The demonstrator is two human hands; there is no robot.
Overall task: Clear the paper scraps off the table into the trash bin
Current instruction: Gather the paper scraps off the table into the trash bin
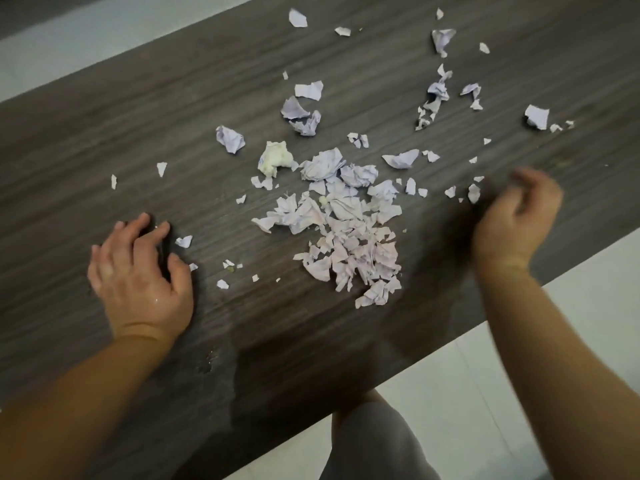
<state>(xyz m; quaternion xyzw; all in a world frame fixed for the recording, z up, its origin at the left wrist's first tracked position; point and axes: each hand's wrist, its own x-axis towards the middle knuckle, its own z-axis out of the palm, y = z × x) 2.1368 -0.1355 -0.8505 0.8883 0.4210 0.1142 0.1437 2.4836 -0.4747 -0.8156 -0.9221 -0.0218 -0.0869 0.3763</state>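
The main heap of paper scraps [346, 233] lies mid-table [104, 140], at three o'clock of the left hand [138, 271], resting loosely spread, holding nothing. The blurred right hand [516, 216], fingers loosely curled, empty, sits at the heap's three o'clock.

Two forearms enter from the lower edge of the frame, both bare to the frame edge; no sleeve covers either. The left hand [138, 271] and the right hand [516, 216] are bare, without gloves. The right hand is motion-blurred. At bottom centre, a leg [374, 445] is clad in light grey fabric, smooth and unpatterned.
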